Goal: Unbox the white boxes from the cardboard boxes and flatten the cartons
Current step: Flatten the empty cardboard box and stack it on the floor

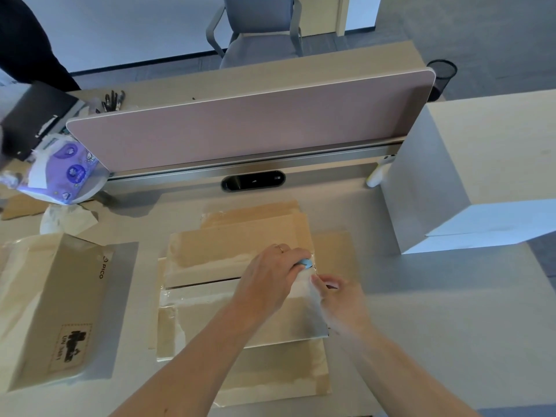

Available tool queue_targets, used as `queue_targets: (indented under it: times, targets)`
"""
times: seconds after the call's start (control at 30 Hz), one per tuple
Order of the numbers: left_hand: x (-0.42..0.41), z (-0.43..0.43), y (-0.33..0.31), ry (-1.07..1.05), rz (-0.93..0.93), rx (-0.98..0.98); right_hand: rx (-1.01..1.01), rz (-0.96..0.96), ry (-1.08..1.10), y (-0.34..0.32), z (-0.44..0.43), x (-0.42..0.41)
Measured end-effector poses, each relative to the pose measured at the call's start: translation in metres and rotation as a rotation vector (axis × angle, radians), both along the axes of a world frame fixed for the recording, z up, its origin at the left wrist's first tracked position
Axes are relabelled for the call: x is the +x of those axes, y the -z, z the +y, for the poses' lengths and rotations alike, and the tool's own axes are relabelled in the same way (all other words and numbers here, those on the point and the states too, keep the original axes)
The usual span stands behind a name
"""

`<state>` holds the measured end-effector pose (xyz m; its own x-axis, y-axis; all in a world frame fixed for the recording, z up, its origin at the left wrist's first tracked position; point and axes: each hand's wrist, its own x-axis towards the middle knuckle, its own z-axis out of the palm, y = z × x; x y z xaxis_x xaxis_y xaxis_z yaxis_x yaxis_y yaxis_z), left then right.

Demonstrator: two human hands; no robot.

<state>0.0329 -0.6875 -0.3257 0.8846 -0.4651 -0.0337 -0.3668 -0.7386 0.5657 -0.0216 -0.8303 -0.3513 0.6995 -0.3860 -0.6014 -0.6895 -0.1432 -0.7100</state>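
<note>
Well to the left of the left hand stands a closed brown cardboard box (54, 311) printed with "PICO" and a black-marked label. Just beyond it lies a crumpled white paper (66, 219). Under both hands, a pile of flattened brown cardboard cartons (240, 245) lies overlapped on the pale grey desk (421, 341), with strips of shiny clear tape across several of them. The left hand (270, 275), a ring on one finger, reaches over the pile with its fingers curled round a small light-blue tool (305, 263), which it holds against the cardboard. Just to its right, almost touching it, the right hand (343, 299) rests on a pale, glossy flap of the top carton. Its fingers are bent, but blur hides whether they pinch anything. Beyond both hands stands a long pink fabric divider panel (240, 130). Well to the right of the right hand sits a big white box (436, 191) on the desk, apart from the cartons.
</note>
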Motion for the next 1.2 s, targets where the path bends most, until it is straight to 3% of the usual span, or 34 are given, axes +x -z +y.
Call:
queue_targets:
  times: [0.17, 0.33, 0.47, 0.63, 0.9, 1.2]
  targets:
    - [0.001, -0.006, 0.000, -0.025, 0.038, -0.055, -0.014, -0.013, 0.006, 0.003, -0.006, 0.000]
    - [-0.002, -0.026, -0.015, -0.080, 0.118, -0.287, 0.010, -0.044, -0.022, 0.006, 0.000, -0.003]
    - [0.006, -0.014, -0.026, -0.080, 0.016, -0.264, 0.017, -0.034, 0.038, 0.007, 0.000, -0.005]
    - [0.006, 0.024, -0.016, 0.020, 0.059, -0.082, -0.007, -0.033, 0.019, 0.003, -0.001, -0.006]
    - [0.000, 0.010, -0.010, 0.029, 0.005, -0.082, -0.001, -0.076, 0.018, 0.003, -0.001, -0.007]
    - [0.004, 0.028, -0.010, 0.102, -0.031, 0.089, -0.084, -0.032, -0.051, 0.012, -0.009, -0.006]
